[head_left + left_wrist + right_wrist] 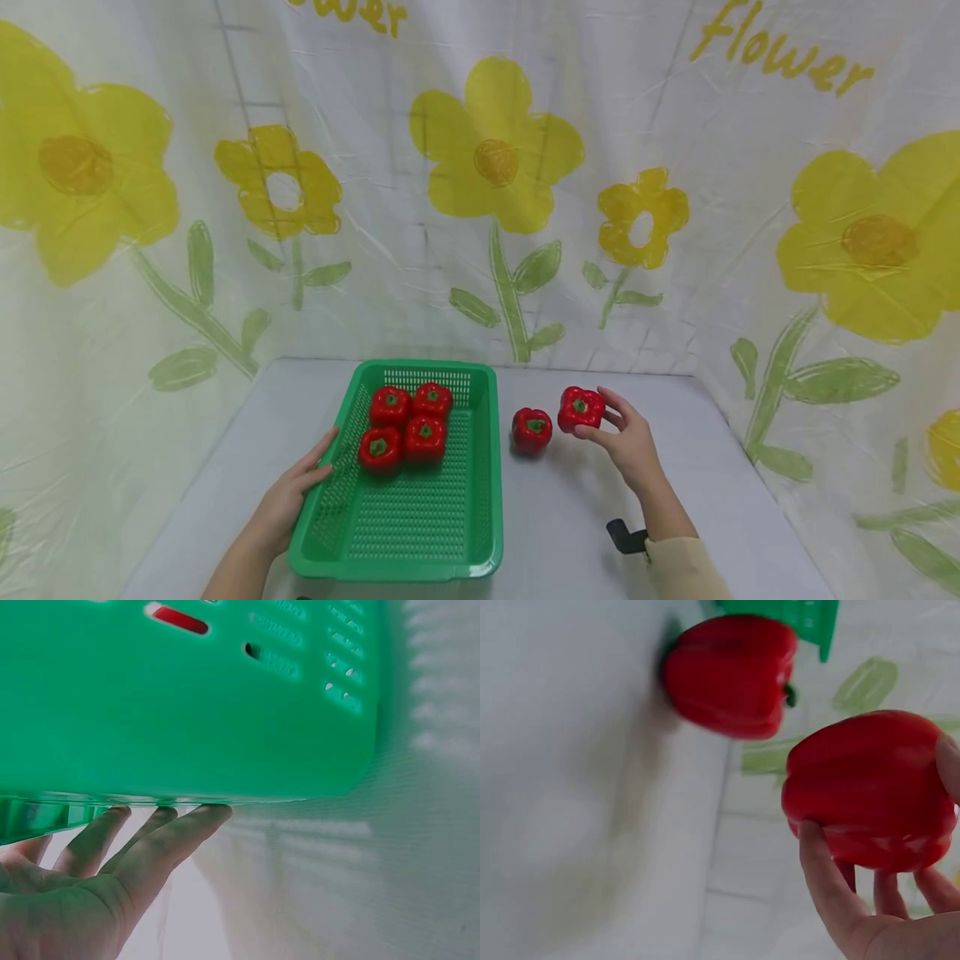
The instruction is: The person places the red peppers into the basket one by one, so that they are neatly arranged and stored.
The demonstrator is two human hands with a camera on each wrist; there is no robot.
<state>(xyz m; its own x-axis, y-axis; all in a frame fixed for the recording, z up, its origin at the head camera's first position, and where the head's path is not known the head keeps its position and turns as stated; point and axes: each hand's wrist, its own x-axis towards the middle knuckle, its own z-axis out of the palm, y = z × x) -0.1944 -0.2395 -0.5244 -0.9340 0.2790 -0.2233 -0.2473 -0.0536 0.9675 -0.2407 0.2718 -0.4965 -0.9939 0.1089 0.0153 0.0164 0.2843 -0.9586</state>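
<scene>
My right hand grips a red bell pepper between thumb and fingers, raised over the table with its green stem facing the head camera. In the right wrist view this bell pepper hangs clear of the white surface. Just left of it, a second red bell pepper sits on the table. My left hand touches the left wall of a green plastic basket, and its fingers lie extended against that wall. Inside the basket, several red bell peppers are grouped toward the back left.
The white table ends at the back against a hanging sheet painted with yellow flowers. This sheet also closes in both sides. A black strap piece sits on the right wrist by the beige sleeve.
</scene>
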